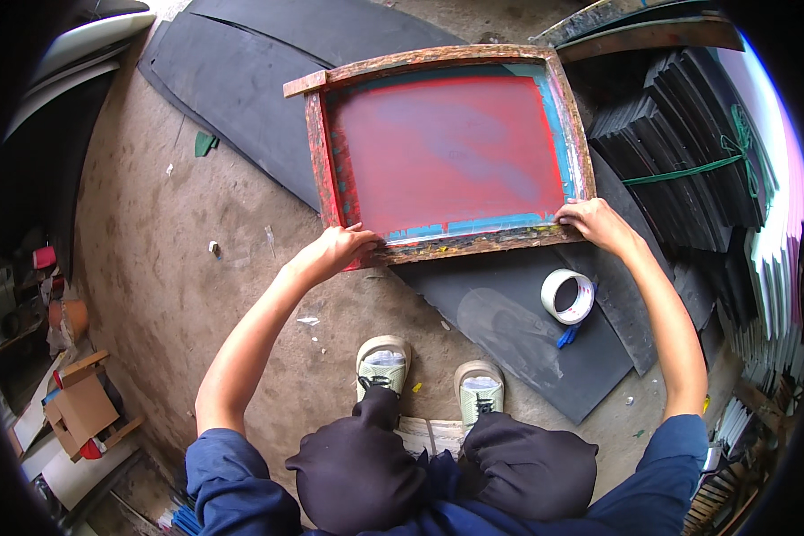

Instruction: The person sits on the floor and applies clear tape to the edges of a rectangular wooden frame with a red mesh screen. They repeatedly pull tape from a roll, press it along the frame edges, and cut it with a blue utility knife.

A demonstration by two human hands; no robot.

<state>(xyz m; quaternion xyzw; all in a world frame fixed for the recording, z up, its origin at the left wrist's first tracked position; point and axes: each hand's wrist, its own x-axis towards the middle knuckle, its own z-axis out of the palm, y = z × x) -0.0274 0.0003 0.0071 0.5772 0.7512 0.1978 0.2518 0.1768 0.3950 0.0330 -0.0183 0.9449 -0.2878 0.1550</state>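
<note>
A screen-printing frame [456, 55] with a worn, paint-stained wooden border lies across black sheets, its mesh [447, 143] red with a hazy grey-blue smear. Blue strips run along the mesh's right and near edges. My left hand [341, 248] is closed round the near left corner of the frame. At the near right corner, my right hand [594, 221] grips the wood with fingers over the inner edge. The undersides of the frame and my fingertips beneath it are hidden. Close to my right forearm, a white tape roll [586, 302] rests on a black sheet [509, 335].
Tall stacks of dark sheets [679, 134] tied with green cord [688, 172] stand at the right. A small blue item [567, 338] lies beside the tape. Cardboard box [85, 406] and clutter fill the lower left. Scraps dot the concrete floor [179, 268].
</note>
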